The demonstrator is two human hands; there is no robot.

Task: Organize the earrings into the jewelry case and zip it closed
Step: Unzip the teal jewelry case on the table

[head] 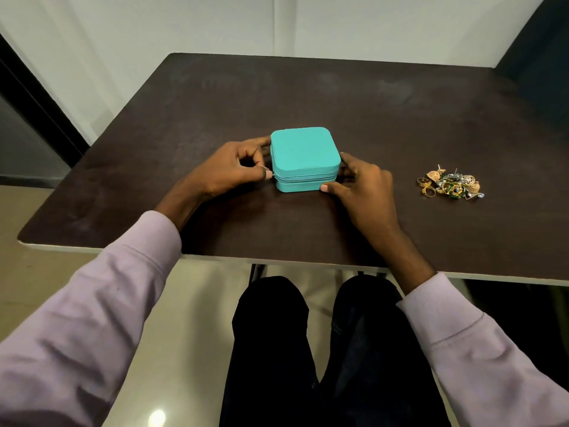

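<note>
A square teal jewelry case (303,154) lies closed in the middle of the dark table (308,97). My left hand (229,167) is at its left side, thumb and forefinger pinched on the small metal zipper pull (264,169) at the front left corner. My right hand (363,184) grips the case's right front corner, thumb on the front wall and fingers on the right side. A heap of gold, green and silver earrings (449,184) lies on the table well to the right of the case, untouched.
The table's near edge (277,261) runs just above my knees. A white wall stands behind the table and a dark panel rises at the far right corner.
</note>
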